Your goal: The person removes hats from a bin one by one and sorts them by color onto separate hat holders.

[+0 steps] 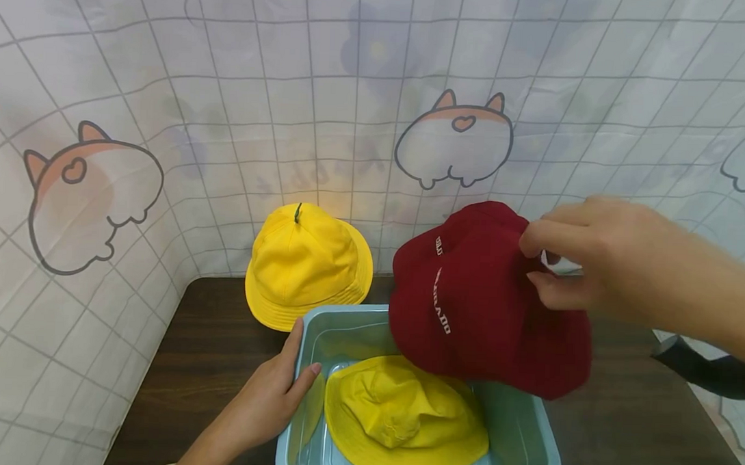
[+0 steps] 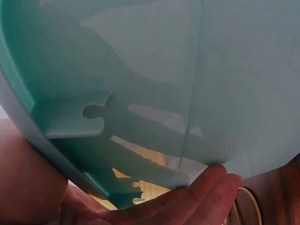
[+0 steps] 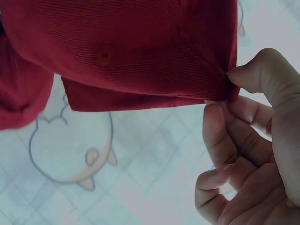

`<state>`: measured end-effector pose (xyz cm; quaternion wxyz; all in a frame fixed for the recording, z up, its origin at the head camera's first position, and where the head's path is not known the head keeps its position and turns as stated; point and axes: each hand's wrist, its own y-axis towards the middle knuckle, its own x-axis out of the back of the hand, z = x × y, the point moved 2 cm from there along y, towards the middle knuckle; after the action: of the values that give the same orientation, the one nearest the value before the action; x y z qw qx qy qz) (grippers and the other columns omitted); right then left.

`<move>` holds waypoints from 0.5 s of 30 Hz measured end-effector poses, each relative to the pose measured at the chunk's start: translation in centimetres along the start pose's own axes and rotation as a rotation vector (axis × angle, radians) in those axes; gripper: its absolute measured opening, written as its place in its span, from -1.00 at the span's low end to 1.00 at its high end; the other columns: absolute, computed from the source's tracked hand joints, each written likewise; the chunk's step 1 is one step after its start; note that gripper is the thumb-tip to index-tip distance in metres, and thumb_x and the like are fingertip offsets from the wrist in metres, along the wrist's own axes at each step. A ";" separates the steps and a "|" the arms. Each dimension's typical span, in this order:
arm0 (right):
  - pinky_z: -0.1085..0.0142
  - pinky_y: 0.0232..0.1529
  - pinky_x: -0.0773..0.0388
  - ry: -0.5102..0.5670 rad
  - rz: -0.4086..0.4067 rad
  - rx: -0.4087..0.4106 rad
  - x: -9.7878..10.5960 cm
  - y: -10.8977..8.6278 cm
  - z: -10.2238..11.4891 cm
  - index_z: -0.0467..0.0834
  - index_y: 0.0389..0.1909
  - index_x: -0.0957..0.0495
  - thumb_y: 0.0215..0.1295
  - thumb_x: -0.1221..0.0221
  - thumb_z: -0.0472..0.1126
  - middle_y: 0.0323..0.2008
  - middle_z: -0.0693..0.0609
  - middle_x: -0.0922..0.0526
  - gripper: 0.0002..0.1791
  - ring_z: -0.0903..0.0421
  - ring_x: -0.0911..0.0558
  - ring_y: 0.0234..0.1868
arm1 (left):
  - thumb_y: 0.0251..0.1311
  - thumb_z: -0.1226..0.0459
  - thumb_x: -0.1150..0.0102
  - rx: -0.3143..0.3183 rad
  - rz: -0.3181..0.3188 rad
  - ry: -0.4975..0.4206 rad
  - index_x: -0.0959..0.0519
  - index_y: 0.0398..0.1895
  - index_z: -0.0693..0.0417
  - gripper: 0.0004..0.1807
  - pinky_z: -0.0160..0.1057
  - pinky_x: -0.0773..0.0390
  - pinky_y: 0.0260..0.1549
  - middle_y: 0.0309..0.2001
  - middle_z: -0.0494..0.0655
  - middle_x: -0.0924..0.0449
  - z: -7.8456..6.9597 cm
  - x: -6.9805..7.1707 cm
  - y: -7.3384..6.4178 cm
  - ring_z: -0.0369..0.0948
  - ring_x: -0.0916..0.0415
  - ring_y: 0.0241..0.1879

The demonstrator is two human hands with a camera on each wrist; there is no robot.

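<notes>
A dark red hat [image 1: 456, 297] with white lettering hangs over the right and back part of a light blue-green plastic basin [image 1: 345, 312]. My right hand [image 1: 593, 257] pinches the hat's fabric between thumb and fingertips; the right wrist view shows the pinch at a corner of the red cloth [image 3: 140, 61]. On the basin's left rim, my left hand [image 1: 268, 393] holds on with the thumb over the inner side and the fingers outside, seen from below in the left wrist view. Inside the basin lies a yellow bucket hat [image 1: 396, 425], partly overlapped by the red one.
Behind the basin's left corner, another yellow bucket hat [image 1: 310, 264] with a small dark tip sits on the dark wooden table [image 1: 183, 349]. A white grid-patterned sheet [image 1: 260, 105] covers the wall behind. A black object [image 1: 706, 367] juts in at the right.
</notes>
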<state>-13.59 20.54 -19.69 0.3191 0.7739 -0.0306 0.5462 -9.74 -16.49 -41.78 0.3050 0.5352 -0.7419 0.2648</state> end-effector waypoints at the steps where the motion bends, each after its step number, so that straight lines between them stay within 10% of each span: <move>1: 0.48 -0.44 -0.55 -0.007 0.013 -0.009 0.3 0.1 -0.4 0.05 -0.36 -0.58 0.52 0.24 0.21 -0.45 0.31 -0.61 -0.49 0.34 -0.46 -0.42 | 0.55 0.15 -0.04 0.000 0.000 -0.001 0.21 0.67 0.14 -0.15 0.13 -0.57 0.16 0.34 0.26 -0.48 0.0 0.0 0.0 0.03 -0.56 0.21; 5: 0.29 -0.43 -0.69 -0.045 0.069 -0.063 1.1 0.7 -1.9 -0.02 -0.30 -0.61 0.25 -0.34 -0.08 -0.40 0.19 -0.67 -0.87 0.23 -0.54 -0.39 | 0.55 0.15 -0.05 0.001 -0.003 -0.001 0.21 0.67 0.14 -0.14 0.11 -0.57 0.15 0.33 0.24 -0.49 0.1 -0.1 0.0 0.01 -0.57 0.20; 7: 0.13 -0.42 -0.74 -0.068 0.098 -0.103 1.4 1.0 -2.6 -0.06 -0.26 -0.62 -0.06 -0.54 -0.26 -0.39 0.10 -0.69 -0.66 0.15 -0.58 -0.40 | 0.54 0.15 -0.05 0.003 -0.002 -0.001 0.21 0.67 0.13 -0.14 0.10 -0.58 0.15 0.33 0.23 -0.50 0.1 -0.1 0.0 0.00 -0.57 0.19; 15: -0.10 -0.38 -0.71 -0.086 0.073 -0.155 2.0 2.2 -5.5 -0.19 -0.24 -0.62 -0.18 -0.56 -0.43 -0.37 -0.09 -0.70 -0.56 -0.04 -0.66 -0.44 | 0.55 0.15 -0.04 0.005 0.001 -0.003 0.22 0.67 0.12 -0.14 0.13 -0.55 0.18 0.37 0.25 -0.45 0.2 -0.1 0.0 0.02 -0.55 0.22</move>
<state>-18.18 22.27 -15.84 0.3563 0.7681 -0.1145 0.5196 -9.76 -16.56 -41.94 0.3024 0.5362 -0.7419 0.2658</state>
